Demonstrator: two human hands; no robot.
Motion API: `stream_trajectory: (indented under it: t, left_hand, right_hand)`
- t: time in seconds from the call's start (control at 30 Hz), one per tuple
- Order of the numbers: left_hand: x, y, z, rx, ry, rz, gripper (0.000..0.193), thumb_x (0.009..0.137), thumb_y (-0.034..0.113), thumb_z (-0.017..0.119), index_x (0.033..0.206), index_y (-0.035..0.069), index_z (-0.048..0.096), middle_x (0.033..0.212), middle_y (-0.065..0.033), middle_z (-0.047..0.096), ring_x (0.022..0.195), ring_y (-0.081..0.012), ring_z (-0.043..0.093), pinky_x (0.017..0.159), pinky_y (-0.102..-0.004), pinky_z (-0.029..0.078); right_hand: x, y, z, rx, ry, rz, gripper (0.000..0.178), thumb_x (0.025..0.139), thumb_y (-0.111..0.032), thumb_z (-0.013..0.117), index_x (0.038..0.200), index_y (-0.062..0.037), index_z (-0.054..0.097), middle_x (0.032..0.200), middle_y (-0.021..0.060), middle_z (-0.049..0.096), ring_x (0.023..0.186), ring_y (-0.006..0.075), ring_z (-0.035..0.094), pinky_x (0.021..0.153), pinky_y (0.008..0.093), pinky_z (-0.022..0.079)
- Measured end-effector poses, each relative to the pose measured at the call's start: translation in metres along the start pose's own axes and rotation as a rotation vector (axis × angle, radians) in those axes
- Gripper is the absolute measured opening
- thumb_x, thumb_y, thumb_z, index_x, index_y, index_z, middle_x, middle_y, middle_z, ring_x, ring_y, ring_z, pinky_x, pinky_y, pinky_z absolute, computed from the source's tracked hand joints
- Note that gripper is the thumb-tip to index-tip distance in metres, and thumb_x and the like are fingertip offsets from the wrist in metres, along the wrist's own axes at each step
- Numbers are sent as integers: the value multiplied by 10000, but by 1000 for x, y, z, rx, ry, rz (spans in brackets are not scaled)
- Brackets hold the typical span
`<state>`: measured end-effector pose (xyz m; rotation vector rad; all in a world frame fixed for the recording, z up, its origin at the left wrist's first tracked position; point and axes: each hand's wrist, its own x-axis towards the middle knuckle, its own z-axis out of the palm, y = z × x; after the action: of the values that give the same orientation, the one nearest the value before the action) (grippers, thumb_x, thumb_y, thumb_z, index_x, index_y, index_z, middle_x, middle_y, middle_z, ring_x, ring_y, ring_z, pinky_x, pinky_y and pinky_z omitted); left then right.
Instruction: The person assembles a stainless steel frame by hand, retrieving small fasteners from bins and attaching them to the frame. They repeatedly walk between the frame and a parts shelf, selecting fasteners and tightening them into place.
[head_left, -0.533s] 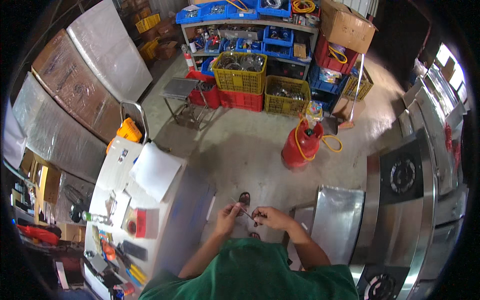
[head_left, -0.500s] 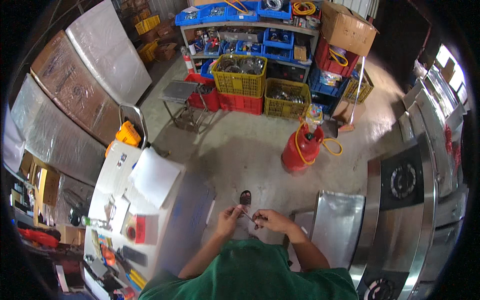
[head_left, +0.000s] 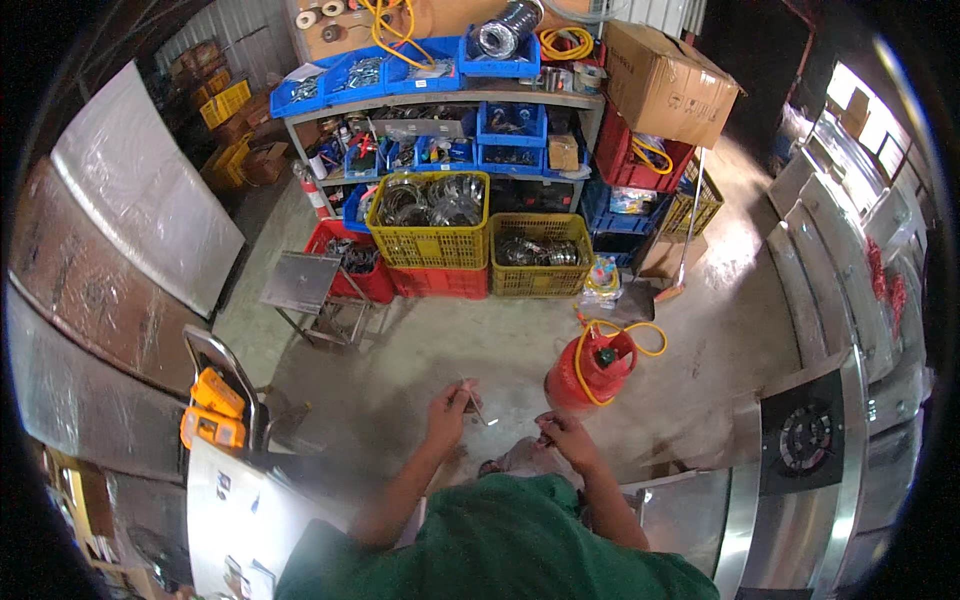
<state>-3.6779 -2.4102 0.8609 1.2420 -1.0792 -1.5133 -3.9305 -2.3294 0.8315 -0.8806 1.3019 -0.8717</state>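
My left hand (head_left: 447,408) pinches a thin, stiff, light metal rod (head_left: 476,407) near its end; my right hand (head_left: 562,436) curls closed around something small, unclear.

A green shirt (head_left: 500,545) is filling the lower edge. A red gas cylinder (head_left: 590,372) is wearing a yellow hose (head_left: 640,335). Yellow mesh crates (head_left: 430,222) are sitting over red crates (head_left: 440,282), with blue bins (head_left: 400,70) showing above. An orange tool case (head_left: 212,410) is glowing beside grey steel sheets (head_left: 140,190). A brown cardboard box (head_left: 665,85) is showing upper right.
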Motion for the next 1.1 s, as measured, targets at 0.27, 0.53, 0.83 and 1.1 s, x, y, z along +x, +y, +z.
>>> stream_trajectory:
  t: [0.27, 0.53, 0.83, 1.1]
  left_hand:
    - [146, 4, -31, -354, 223, -220, 298, 1028, 318, 477, 1096, 43, 569, 751, -22, 535, 686, -156, 574, 654, -329, 526]
    - [313, 30, -27, -198, 232, -278, 284, 1018, 337, 493, 1020, 65, 574, 625, 26, 412, 470, -82, 376, 436, -254, 308]
    - [502, 120, -21, 27, 354, -136, 204, 964, 271, 569, 960, 79, 637, 624, 60, 405, 490, -41, 346, 437, -239, 273]
    - [719, 130, -21, 55, 60, -71, 238, 990, 238, 522, 972, 41, 654, 636, 46, 437, 545, -53, 395, 482, -239, 309]
  right_hand:
    - [165, -5, -16, 14, -17, 183, 287, 940, -277, 599, 1011, -1, 637, 758, 42, 629, 674, 132, 583, 619, 292, 488]
    - [396, -106, -40, -31, -59, 150, 359, 928, -344, 619, 1042, -4, 637, 791, 72, 651, 643, 160, 622, 608, 298, 510]
    - [577, -278, -86, -148, -44, -122, 293, 955, -279, 610, 1074, -11, 615, 785, 34, 629, 703, 109, 610, 611, 275, 477]
    - [659, -314, -137, -189, 195, -38, 257, 949, -269, 607, 1006, -19, 624, 786, 33, 631, 708, 118, 622, 623, 273, 491]
